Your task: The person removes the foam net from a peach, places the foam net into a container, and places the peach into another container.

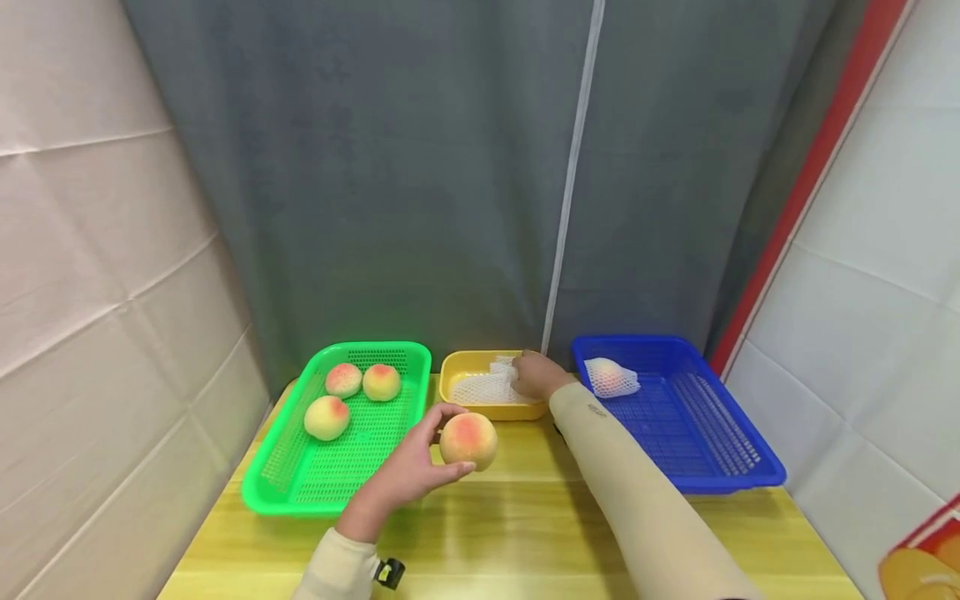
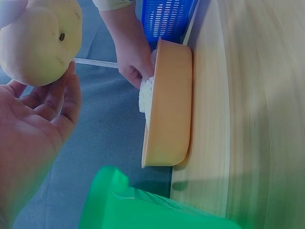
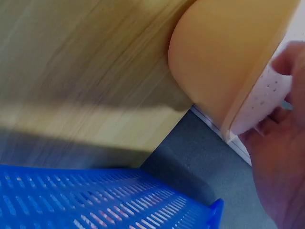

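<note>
My left hand (image 1: 408, 471) grips a yellow peach (image 1: 468, 442) with a red blush between thumb and fingers, above the table's middle. The left wrist view shows the peach's stem end as a small dark pit. At the yellow bin (image 1: 517, 412), my right hand (image 1: 538, 375) reaches over the right side and pinches a white foam net (image 2: 146, 95). More white foam nets (image 1: 480, 390) lie inside that bin. The right wrist view shows the fingers bent against the white netting (image 3: 267, 93), partly cut off by the frame edge.
A green basket (image 1: 337, 507) on the left holds three bare peaches (image 1: 327, 418). On the right, a blue basket (image 1: 720, 479) contains one peach in a foam net (image 1: 609, 379). A grey curtain (image 1: 375, 183) hangs behind the wooden table (image 1: 517, 533).
</note>
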A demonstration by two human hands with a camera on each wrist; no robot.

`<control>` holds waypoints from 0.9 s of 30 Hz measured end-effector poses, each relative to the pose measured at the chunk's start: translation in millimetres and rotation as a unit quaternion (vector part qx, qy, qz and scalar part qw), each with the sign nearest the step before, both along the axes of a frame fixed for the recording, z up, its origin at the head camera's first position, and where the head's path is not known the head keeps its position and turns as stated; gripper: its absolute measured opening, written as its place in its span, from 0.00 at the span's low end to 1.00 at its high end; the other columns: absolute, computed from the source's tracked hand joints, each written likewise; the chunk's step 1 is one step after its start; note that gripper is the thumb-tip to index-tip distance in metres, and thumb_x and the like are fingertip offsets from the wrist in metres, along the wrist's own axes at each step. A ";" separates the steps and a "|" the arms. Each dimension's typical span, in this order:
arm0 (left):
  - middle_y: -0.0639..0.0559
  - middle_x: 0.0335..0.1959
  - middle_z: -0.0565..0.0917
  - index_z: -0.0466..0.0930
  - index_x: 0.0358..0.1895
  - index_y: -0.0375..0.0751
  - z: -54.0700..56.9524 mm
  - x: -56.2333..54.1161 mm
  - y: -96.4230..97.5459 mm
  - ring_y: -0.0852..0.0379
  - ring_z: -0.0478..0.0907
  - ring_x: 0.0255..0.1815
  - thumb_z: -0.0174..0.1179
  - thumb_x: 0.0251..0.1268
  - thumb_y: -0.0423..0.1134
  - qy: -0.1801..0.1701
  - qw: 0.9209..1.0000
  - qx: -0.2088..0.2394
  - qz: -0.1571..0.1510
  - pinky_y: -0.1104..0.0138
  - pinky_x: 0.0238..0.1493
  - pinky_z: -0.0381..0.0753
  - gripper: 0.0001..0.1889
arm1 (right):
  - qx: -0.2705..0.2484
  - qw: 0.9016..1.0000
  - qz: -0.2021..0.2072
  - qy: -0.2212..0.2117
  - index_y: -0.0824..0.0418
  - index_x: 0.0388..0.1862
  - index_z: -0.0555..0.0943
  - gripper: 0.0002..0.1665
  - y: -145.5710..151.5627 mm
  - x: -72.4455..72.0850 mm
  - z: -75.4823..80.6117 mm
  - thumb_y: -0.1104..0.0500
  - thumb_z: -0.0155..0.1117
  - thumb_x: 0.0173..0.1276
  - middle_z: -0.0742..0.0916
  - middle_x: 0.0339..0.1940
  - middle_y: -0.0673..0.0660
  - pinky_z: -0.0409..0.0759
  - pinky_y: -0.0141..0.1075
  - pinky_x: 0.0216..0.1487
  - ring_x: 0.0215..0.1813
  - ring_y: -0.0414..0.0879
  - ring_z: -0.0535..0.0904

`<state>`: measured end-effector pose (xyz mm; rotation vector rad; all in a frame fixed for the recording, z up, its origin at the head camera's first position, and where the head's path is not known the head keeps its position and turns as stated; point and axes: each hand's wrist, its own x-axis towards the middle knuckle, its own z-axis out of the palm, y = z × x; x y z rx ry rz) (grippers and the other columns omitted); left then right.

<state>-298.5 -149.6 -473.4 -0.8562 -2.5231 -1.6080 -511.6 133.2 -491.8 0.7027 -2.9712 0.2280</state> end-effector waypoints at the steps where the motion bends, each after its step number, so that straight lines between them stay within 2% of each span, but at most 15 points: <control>1: 0.52 0.66 0.81 0.72 0.73 0.53 0.4 0.0 -0.4 0.47 0.81 0.59 0.82 0.64 0.45 0.001 1.000 0.000 0.001 0.48 0.61 0.81 0.37 | -0.012 1.000 0.001 -0.017 0.66 0.63 0.87 0.22 -0.6 0.0 1.0 0.54 0.59 0.81 0.88 0.61 0.65 0.79 0.54 0.73 0.63 0.60 0.85; 5: 0.53 0.66 0.82 0.72 0.72 0.53 -0.1 -0.9 -1.6 0.48 0.81 0.59 0.82 0.64 0.45 0.004 1.000 -0.003 0.000 0.48 0.62 0.81 0.37 | -0.072 0.995 -0.026 -0.068 0.67 0.65 0.86 0.30 -1.6 1.1 -0.4 0.48 0.46 0.86 0.87 0.67 0.65 0.73 0.54 0.79 0.71 0.61 0.82; 7: 0.53 0.66 0.82 0.72 0.73 0.53 -1.4 -1.7 -1.9 0.48 0.81 0.59 0.82 0.64 0.45 0.004 1.000 -0.004 -0.001 0.49 0.61 0.81 0.37 | -0.081 0.994 -0.027 -0.070 0.68 0.60 0.88 0.30 -2.1 2.3 -1.8 0.50 0.43 0.89 0.89 0.63 0.65 0.74 0.54 0.78 0.68 0.62 0.84; 9: 0.53 0.66 0.82 0.72 0.73 0.53 -2.2 -2.2 -1.8 0.48 0.81 0.59 0.82 0.64 0.45 0.006 1.000 -0.004 -0.003 0.50 0.61 0.81 0.37 | -0.070 0.995 -0.022 -0.065 0.67 0.59 0.89 0.26 -2.2 1.5 -4.4 0.53 0.47 0.90 0.90 0.58 0.64 0.77 0.53 0.75 0.63 0.60 0.85; 12: 0.54 0.65 0.82 0.72 0.72 0.54 -2.0 -2.5 -1.2 0.49 0.81 0.59 0.82 0.64 0.45 0.012 1.000 -0.004 -0.005 0.49 0.62 0.81 0.37 | -0.040 0.998 -0.008 -0.055 0.64 0.49 0.89 0.13 -3.5 -1.3 -7.3 0.60 0.58 0.87 0.89 0.44 0.59 0.83 0.50 0.64 0.49 0.54 0.84; 15: 0.55 0.65 0.82 0.72 0.72 0.54 -1.0 -1.5 -0.7 0.50 0.81 0.60 0.82 0.64 0.46 0.018 1.000 -0.006 -0.005 0.47 0.64 0.80 0.36 | -0.030 0.998 -0.010 -0.050 0.61 0.42 0.85 0.04 -5.7 -4.7 -10.6 0.64 0.65 0.81 0.85 0.37 0.55 0.82 0.46 0.53 0.41 0.50 0.78; 17: 0.56 0.65 0.82 0.73 0.72 0.55 -0.3 -0.9 -0.8 0.51 0.81 0.60 0.82 0.64 0.46 0.020 1.000 -0.008 -0.003 0.46 0.64 0.79 0.36 | -0.027 0.998 -0.014 -0.047 0.60 0.40 0.83 0.04 -7.1 -6.0 -12.0 0.64 0.67 0.78 0.84 0.35 0.55 0.80 0.45 0.50 0.39 0.50 0.76; 23: 0.56 0.65 0.81 0.72 0.72 0.55 2.1 0.2 0.4 0.51 0.82 0.61 0.81 0.64 0.44 0.024 1.000 -0.012 -0.004 0.46 0.65 0.79 0.36 | -0.032 0.999 -0.023 -0.036 0.61 0.39 0.83 0.03 -8.4 -4.5 -11.9 0.65 0.69 0.77 0.85 0.34 0.56 0.81 0.46 0.49 0.38 0.51 0.78; 27: 0.53 0.66 0.80 0.70 0.72 0.53 3.5 0.7 -0.3 0.50 0.82 0.63 0.80 0.64 0.42 0.011 1.000 -0.012 -0.005 0.49 0.65 0.81 0.37 | -0.050 0.999 -0.022 -0.002 0.64 0.43 0.88 0.03 -9.7 1.0 -7.4 0.66 0.68 0.76 0.88 0.39 0.59 0.84 0.50 0.57 0.44 0.54 0.82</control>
